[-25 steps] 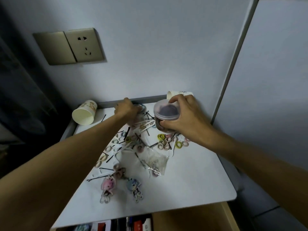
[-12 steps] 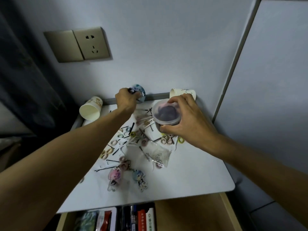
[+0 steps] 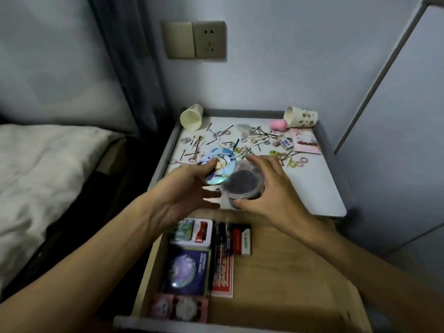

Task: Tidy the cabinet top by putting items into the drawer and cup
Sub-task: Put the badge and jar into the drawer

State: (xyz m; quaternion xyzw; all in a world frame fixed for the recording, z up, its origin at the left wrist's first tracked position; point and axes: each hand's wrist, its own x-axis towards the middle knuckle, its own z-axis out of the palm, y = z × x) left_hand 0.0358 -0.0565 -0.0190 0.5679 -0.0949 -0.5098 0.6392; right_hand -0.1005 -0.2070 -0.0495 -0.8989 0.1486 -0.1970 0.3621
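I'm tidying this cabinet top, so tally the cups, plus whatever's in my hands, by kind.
Patterned paper cups, lying on their sides: 2
Round blue picture badge, left hand: 1
Clear lidded plastic tub, right hand: 1
Total: 4

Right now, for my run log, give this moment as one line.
left hand: holds round badge | right hand: grips lidded tub | where: over cabinet top, front edge | drawer: open

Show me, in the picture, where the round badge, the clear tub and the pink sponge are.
round badge (image 3: 223,162): head view, on its printed face.
clear tub (image 3: 242,183): head view, on the middle of its lid.
pink sponge (image 3: 277,124): head view, on its rounded upper side.
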